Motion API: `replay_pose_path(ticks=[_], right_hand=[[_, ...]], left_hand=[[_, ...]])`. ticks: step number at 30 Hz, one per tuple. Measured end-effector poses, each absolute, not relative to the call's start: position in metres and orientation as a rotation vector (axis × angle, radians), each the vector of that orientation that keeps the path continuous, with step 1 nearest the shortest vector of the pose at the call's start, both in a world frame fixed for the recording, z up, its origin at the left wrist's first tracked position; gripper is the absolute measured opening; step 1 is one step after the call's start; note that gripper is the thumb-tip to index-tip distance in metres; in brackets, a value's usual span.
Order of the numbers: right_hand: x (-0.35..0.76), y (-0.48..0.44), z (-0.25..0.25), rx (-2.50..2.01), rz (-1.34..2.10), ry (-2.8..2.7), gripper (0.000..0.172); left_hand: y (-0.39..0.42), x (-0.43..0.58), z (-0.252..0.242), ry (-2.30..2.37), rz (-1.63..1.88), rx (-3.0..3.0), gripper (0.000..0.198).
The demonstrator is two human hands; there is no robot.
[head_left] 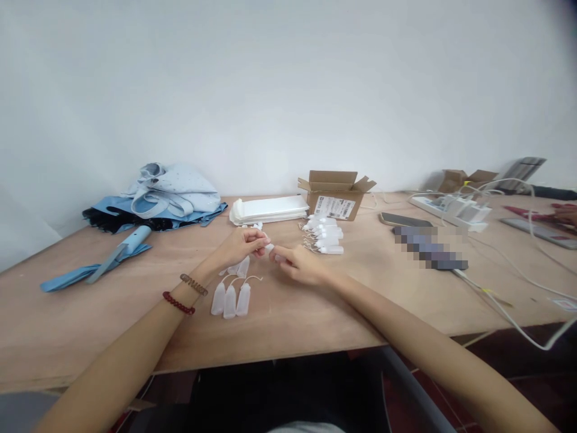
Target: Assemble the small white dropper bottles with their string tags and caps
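My left hand (255,243), with two bracelets on its wrist, is closed in a pinch on a small translucent white plastic bottle (269,247). Fingers of my right hand (297,264) are closed at the bottle's other end; they hide most of it. Below the hands, three similar bottles (229,300) lie side by side with thin white cords at their necks. Partly behind my left wrist are more of these bottles (242,267). To the right, several white-capped bottles (331,240) with cords lie in a bunch.
Behind stand an open cardboard box (336,195) and a stack of white packets (270,208). At left lie a blue umbrella (112,210), its handle (135,239) and a light-blue bag (180,186). A power strip (451,210), cables and phones (406,220) occupy the right; another person's hand (565,213) is there.
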State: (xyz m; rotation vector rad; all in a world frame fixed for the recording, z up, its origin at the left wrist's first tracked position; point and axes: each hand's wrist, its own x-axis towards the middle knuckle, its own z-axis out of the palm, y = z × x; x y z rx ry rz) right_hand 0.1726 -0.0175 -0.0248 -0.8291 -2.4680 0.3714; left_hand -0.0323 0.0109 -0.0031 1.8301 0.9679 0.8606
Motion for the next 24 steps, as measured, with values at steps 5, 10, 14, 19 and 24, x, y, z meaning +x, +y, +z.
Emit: replay_pose_path(ticks=[5,10,14,19,24], right_hand=[[0.171,-0.018,-0.025,-0.804,0.541,-2.396,0.027],[0.169,-0.017,-0.023,-0.893,0.680,-2.170,0.025],[0.168,-0.012,-0.026,-0.942,0.751,-1.988,0.021],[0.167,-0.003,-0.036,-0.915,0.924,-1.824,0.020],[0.167,0.000,-0.038,-0.875,1.092,-1.668,0.018]], left_hand=[[0.005,-0.031,0.002,1.010,0.827,1.968,0.035],[0.008,-0.035,0.001,1.112,0.841,2.069,0.040],[0.013,-0.035,-0.006,1.118,0.872,1.941,0.042],[0.009,-0.031,-0.007,1.139,0.940,1.973,0.042],[0.002,-0.026,-0.004,1.120,0.977,2.026,0.035]])
